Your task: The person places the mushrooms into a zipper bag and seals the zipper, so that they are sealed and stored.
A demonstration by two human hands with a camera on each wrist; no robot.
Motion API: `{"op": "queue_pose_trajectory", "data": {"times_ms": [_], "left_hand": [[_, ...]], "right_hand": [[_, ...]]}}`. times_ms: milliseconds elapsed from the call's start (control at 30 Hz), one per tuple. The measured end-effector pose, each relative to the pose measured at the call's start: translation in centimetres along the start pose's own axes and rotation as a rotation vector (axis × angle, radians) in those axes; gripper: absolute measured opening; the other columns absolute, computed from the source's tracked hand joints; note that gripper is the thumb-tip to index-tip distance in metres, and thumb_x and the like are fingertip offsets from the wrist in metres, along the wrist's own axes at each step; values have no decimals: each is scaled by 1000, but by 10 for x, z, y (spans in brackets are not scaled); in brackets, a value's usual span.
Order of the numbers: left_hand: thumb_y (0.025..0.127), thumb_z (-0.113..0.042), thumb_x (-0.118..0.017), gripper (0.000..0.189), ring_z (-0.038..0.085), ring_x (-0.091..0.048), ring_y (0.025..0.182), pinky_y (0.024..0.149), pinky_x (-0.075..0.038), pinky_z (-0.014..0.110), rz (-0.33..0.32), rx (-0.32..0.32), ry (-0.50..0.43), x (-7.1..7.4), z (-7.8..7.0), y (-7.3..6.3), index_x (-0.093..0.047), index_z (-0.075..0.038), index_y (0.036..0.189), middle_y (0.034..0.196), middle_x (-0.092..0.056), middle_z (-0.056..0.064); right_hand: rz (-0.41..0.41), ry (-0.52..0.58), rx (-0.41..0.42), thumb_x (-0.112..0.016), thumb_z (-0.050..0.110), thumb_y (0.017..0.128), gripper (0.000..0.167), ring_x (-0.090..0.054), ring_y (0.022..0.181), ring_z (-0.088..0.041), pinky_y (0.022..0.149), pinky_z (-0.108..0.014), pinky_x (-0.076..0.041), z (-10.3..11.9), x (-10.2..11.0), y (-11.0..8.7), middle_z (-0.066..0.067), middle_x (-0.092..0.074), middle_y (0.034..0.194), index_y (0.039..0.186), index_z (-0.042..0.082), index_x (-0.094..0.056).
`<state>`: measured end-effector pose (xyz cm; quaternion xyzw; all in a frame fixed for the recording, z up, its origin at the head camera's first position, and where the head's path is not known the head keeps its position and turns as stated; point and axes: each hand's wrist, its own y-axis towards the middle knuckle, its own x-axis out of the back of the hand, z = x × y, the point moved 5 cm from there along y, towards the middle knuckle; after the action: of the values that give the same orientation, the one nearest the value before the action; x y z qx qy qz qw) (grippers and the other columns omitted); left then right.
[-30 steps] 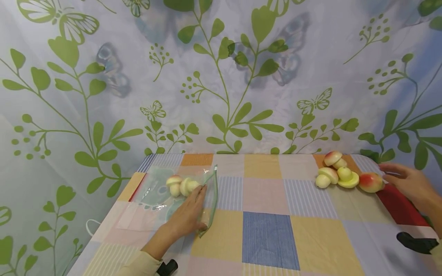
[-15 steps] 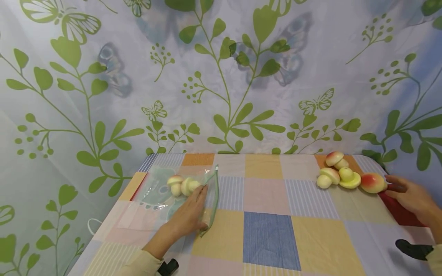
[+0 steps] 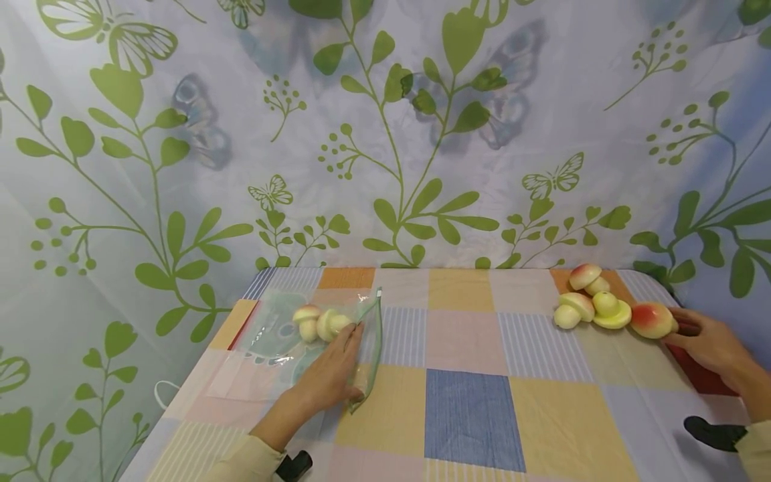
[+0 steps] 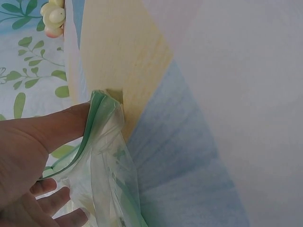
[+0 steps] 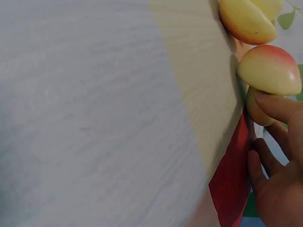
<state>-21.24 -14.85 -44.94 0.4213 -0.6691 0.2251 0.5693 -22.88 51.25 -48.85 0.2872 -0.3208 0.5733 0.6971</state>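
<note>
My left hand (image 3: 328, 378) grips the mouth of a clear zip bag (image 3: 271, 335) with a green zip edge, lying at the left of the table. In the left wrist view the thumb sits at the green edge (image 4: 90, 127), the other fingers below. Two toy mushrooms (image 3: 307, 323) show at the bag, beyond the fingertips. At the far right, my right hand (image 3: 713, 345) pinches the stem of a red-and-yellow toy mushroom (image 3: 652, 320). The right wrist view shows the thumb (image 5: 277, 104) against that stem, under the cap (image 5: 270, 68).
Several more toy mushrooms (image 3: 611, 311) lie clustered just left of the right hand. A red patch (image 3: 701, 368) of the patchwork tablecloth (image 3: 472, 418) lies under that hand. A leaf-patterned curtain (image 3: 421, 134) hangs behind the table's back edge.
My right hand has come in to the red-and-yellow mushroom, its fingers closing at the stem. The left hand and bag have stayed in place.
</note>
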Motion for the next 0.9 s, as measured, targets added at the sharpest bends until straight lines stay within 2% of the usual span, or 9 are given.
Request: {"op": "queue_pose_trajectory", "data": {"times_ms": [133, 300, 567, 767, 900], "left_hand": [[66, -18, -100, 124, 44, -41, 141, 112, -39, 49, 3, 4, -3, 0, 0, 0, -22, 11, 158, 156, -33, 31], [65, -18, -101, 124, 44, -41, 141, 112, -40, 48, -1, 5, -1, 0, -1, 0, -23, 11, 157, 155, -33, 30], [66, -19, -101, 124, 44, -41, 140, 112, -40, 48, 5, 11, 1, -1, 0, 0, -23, 11, 158, 155, -33, 30], [65, -19, -101, 125, 44, -41, 140, 111, -41, 48, 6, 7, 3, -2, 1, 0, -23, 11, 158, 156, -32, 30], [65, -19, -101, 125, 43, -41, 141, 112, -40, 48, 8, 6, 3, -1, 1, 0, -22, 11, 158, 156, -32, 30]], "right_hand": [[-7, 2, -17, -67, 33, 102, 78, -34, 121, -67, 97, -79, -30, 0, 2, -1, -52, -32, 136, 144, -21, -29], [-32, -2, -66, -67, 40, 102, 79, -36, 118, -65, 91, -75, -37, -1, 6, -4, -50, -35, 132, 138, -21, -32], [-82, 14, -79, -63, 37, 103, 77, -31, 123, -70, 96, -78, -31, 5, 16, -9, -51, -29, 139, 140, -22, -30], [-102, 33, -110, -67, 35, 101, 80, -31, 123, -71, 96, -78, -33, 10, 20, -8, -50, -27, 140, 141, -21, -27], [-124, 38, -103, -68, 28, 101, 76, -32, 122, -71, 93, -78, -36, 14, 23, -7, -50, -28, 138, 141, -22, -27]]}}
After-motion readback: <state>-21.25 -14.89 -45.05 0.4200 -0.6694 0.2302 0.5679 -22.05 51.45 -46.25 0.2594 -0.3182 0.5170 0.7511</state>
